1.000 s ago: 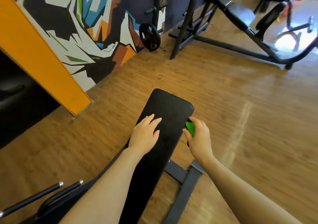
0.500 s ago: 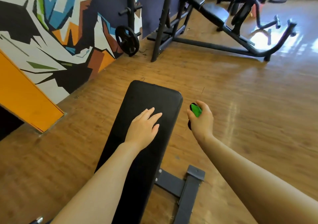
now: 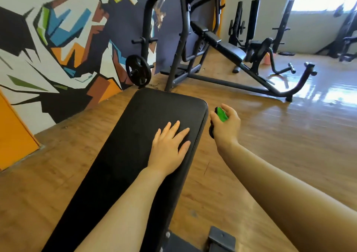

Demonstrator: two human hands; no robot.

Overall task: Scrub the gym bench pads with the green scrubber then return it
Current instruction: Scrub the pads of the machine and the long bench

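Landmark: the black bench pad (image 3: 135,155), long, running from the bottom of the view up to its rounded far end at centre.

Left of the pad: orange panel (image 3: 13,135) at the frame edge, then a wall mural (image 3: 58,44) in black, white, blue, orange and green. Wood floor (image 3: 58,155) between wall and pad.

Just beyond the pad's far-left corner: a black weight plate (image 3: 138,71) on a peg of a dark rack (image 3: 181,39).

On the pad, toward its right edge: left hand (image 3: 169,148), palm down, fingers straight and slightly spread, flat on the surface, holding nothing.

Just off the pad's right edge, near the far end: right hand (image 3: 225,125), fingers curled around the green scrubber (image 3: 222,115). Scrubber green on top with a dark part showing below the hand; whether it touches the pad's side, cannot tell.

Below the pad near the bottom edge: grey metal frame foot (image 3: 222,239).

Beyond the pad, right of the rack: an incline bench machine (image 3: 228,48) on a curved black base, more machines (image 3: 251,23) further right by the bright window glare.
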